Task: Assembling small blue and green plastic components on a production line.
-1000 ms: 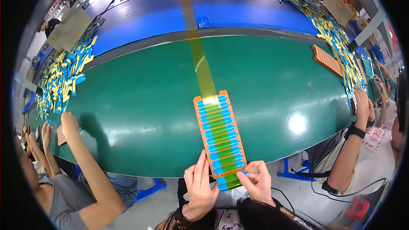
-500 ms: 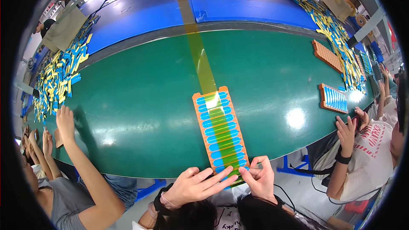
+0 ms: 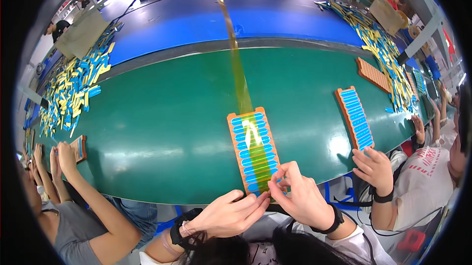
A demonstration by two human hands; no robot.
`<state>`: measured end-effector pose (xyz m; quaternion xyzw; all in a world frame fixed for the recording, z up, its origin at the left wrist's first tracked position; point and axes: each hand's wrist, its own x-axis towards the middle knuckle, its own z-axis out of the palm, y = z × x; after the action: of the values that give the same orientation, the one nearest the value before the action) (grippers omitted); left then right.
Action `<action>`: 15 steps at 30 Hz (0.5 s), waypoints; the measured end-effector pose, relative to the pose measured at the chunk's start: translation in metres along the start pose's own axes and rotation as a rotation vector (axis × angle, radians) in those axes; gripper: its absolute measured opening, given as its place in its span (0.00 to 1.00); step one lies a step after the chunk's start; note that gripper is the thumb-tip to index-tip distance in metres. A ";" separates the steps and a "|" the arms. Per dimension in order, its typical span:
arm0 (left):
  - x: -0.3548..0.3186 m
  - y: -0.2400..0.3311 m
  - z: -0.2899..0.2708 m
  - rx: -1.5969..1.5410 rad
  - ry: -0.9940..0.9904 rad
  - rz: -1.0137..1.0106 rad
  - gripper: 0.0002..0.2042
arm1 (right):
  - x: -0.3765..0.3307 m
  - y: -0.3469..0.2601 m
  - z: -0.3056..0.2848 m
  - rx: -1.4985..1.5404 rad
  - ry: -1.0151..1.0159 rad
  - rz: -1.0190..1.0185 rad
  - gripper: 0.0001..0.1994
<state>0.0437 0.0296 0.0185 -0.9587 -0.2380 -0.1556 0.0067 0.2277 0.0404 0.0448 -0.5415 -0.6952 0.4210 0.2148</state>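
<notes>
The person's left hand (image 3: 228, 213) and right hand (image 3: 300, 197) are meeting at the near end of an orange tray (image 3: 253, 150) that is lying on the green tabletop (image 3: 162, 117), close to its near edge. The tray is holding rows of blue pieces. A strip of yellow tape (image 3: 239, 73) is running from the far side of the tabletop down along the tray's middle. The right hand's fingers are pinching narrowly at the tape's near end, and the left hand's fingertips are pressing flat beside them at the tray's edge; it is not gripping anything. A second tray (image 3: 355, 116) is lying well apart to the right, near another person's hand (image 3: 377, 169). Heaps of blue and yellow pieces (image 3: 73, 85) are lying at the far left.
</notes>
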 end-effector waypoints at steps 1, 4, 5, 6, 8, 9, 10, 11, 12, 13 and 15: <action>0.004 -0.003 -0.004 -0.101 -0.024 -0.011 0.16 | 0.002 -0.002 0.002 0.001 -0.003 0.004 0.13; 0.022 -0.019 -0.011 -0.386 -0.043 -0.244 0.14 | -0.003 -0.003 0.003 -0.083 0.015 0.013 0.12; 0.030 -0.035 -0.006 -0.364 0.219 -0.362 0.12 | -0.003 -0.004 0.002 -0.101 0.036 -0.006 0.12; 0.045 -0.055 -0.005 -0.466 0.270 -0.644 0.12 | -0.001 -0.001 0.002 -0.107 0.035 -0.004 0.12; 0.064 -0.108 0.000 -0.489 0.520 -0.751 0.26 | 0.000 -0.005 0.003 -0.121 0.056 -0.107 0.11; 0.072 -0.131 0.001 -0.743 0.489 -0.968 0.36 | 0.000 -0.007 0.004 -0.120 0.041 -0.114 0.11; 0.083 -0.150 -0.002 -1.022 0.440 -1.121 0.42 | 0.001 -0.007 0.004 -0.125 0.042 -0.124 0.11; 0.082 -0.171 0.009 -1.339 0.542 -1.120 0.36 | 0.000 -0.010 0.006 -0.132 0.029 -0.134 0.11; 0.082 -0.184 0.013 -1.328 0.556 -1.115 0.36 | 0.000 -0.010 0.007 -0.142 0.023 -0.137 0.11; 0.086 -0.194 0.016 -1.551 0.513 -1.067 0.31 | 0.000 -0.010 0.007 -0.129 0.007 -0.122 0.11; 0.088 -0.205 0.025 -1.763 0.525 -1.009 0.14 | 0.001 -0.014 0.006 -0.133 -0.018 -0.090 0.12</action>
<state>0.0310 0.2535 0.0091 -0.3499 -0.4034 -0.4618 -0.7083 0.2152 0.0381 0.0529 -0.5188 -0.7474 0.3687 0.1906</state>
